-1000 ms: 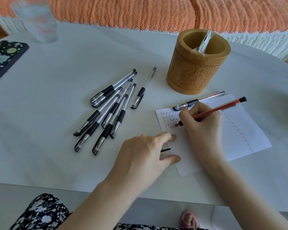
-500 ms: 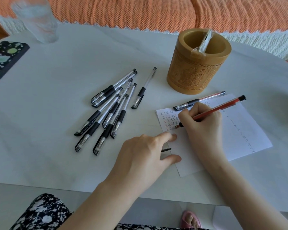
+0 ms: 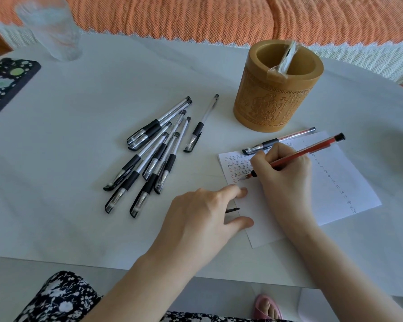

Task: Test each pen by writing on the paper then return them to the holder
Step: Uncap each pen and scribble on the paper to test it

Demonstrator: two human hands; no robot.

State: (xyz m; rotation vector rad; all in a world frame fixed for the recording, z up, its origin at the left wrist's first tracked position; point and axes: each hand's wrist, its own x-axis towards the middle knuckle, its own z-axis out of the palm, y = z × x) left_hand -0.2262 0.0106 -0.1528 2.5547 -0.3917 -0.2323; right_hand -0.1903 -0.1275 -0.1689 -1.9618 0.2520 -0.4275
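- Pens (image 3: 154, 154) with black caps lie in a loose pile at centre frame, well apart from the holder (image 3: 277, 98) at upper right. I see only a clear-wrapped item (image 3: 284, 59) in the holder, so no pens appear to have been returned.
- A red pen (image 3: 307, 151) is gripped by the right hand (image 3: 282, 173), its tip on the paper (image 3: 335, 182) at centre right, starting a fourth row of marks.
- The left hand (image 3: 203, 212) presses the paper's left edge with forefinger and thumb. A dark sliver (image 3: 232, 210) juts from beneath it, and I cannot tell whether the hidden fingers hold it.
- Another capped pen (image 3: 277, 141) lies across the paper's top edge.
- Testing looks mid-way, but which piled pens are done is unclear.
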